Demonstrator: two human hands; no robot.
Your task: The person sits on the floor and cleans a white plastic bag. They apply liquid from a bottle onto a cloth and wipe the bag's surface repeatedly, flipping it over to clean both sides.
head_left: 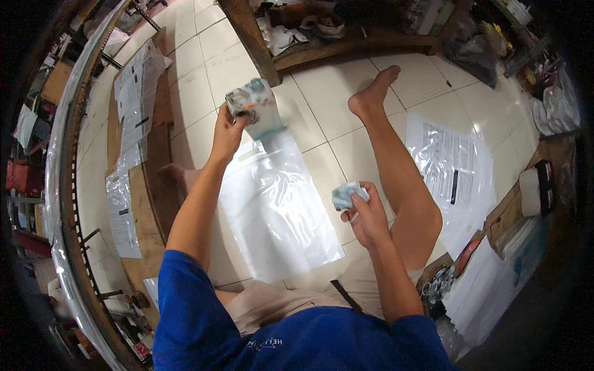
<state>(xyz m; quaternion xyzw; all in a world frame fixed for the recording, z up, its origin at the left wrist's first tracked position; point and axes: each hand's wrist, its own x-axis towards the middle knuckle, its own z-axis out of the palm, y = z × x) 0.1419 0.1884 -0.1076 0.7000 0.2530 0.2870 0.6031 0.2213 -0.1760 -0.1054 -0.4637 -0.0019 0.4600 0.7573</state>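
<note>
The right hand [370,224] grips a crumpled pale-blue wad [349,195]. A shiny white plastic bag [272,210] lies flat on the tiled floor [309,111]. By its far end, the left hand [228,133] grips a boxy, cloudy container [265,112].

L hand [229,134]: some fingers hidden behind the container [268,120]; its contents too blurred to ID. R hand [371,222] partly covers the pale wad [348,195], material unclear. L leg mostly hidden behind L forearm [201,207]. Print on R-side sheets [455,173] too small to read. Wooden bench [352,57] cut off at top edge, blue shirt [346,337] at bottom.
</note>
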